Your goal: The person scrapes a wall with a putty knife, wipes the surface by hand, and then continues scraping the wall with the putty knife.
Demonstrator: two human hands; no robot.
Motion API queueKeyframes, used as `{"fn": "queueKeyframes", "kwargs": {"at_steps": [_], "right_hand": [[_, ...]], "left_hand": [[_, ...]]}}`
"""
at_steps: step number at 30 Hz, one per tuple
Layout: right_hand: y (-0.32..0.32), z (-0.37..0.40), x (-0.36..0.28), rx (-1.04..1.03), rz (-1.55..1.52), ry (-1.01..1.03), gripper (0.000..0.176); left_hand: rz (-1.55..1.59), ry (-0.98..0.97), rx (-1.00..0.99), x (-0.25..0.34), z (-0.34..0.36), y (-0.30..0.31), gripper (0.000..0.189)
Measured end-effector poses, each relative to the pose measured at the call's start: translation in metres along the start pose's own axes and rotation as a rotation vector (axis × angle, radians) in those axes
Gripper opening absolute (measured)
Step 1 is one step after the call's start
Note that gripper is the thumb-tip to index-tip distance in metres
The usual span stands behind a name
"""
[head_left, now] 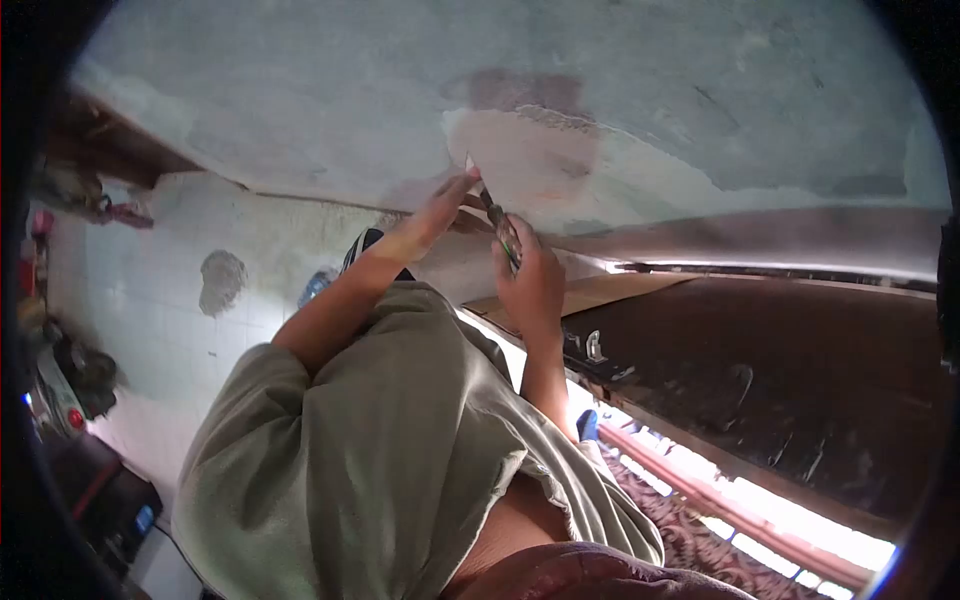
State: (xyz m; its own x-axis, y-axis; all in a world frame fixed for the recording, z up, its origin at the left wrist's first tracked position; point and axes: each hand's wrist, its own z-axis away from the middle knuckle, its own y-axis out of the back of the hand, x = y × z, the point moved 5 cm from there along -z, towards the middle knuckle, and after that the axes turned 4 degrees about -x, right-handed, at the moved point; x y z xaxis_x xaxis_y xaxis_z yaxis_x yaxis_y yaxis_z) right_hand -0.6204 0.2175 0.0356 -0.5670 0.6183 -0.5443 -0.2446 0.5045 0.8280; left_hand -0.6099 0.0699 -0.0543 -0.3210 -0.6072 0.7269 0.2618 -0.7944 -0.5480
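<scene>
My right hand [535,275] is wrapped round the handle of a slim hand tool [487,198] with a dark shaft and some green on its grip. The tool tilts up and to the left, and its exact kind is not clear. My left hand [440,215] has its fingers closed at the tool's far end, by a small pale tip. That tip is at a grey-green plastered surface [340,100], at the edge of a smooth light patch [510,150]. A darker stain lies across the patch's upper part.
Below right runs a large dark brown panel [780,350] with a cardboard sheet [600,292] at its near corner. A tiled wall [190,310] with a rough grey patch [222,283] stands at left. A black case [100,500] is at lower left.
</scene>
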Motion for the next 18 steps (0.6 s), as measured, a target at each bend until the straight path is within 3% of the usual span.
{"fn": "queueKeyframes", "kwargs": {"at_steps": [7, 14, 17, 18], "right_hand": [[-0.004, -0.043, -0.031, -0.074, 0.142, 0.003, 0.037], [0.004, -0.082, -0.048, -0.098, 0.251, -0.023, 0.032], [0.005, -0.075, -0.055, -0.134, 0.21, -0.033, 0.032], [0.006, -0.075, -0.059, -0.136, 0.173, -0.019, 0.032]], "left_hand": [[-0.12, -0.083, -0.008, 0.022, -0.015, -0.009, 0.039], [0.011, -0.128, -0.013, 0.037, -0.042, -0.01, 0.034], [-0.155, -0.143, 0.051, 0.035, -0.038, -0.007, 0.037], [-0.26, -0.225, 0.098, 0.035, -0.039, -0.005, 0.038]]}}
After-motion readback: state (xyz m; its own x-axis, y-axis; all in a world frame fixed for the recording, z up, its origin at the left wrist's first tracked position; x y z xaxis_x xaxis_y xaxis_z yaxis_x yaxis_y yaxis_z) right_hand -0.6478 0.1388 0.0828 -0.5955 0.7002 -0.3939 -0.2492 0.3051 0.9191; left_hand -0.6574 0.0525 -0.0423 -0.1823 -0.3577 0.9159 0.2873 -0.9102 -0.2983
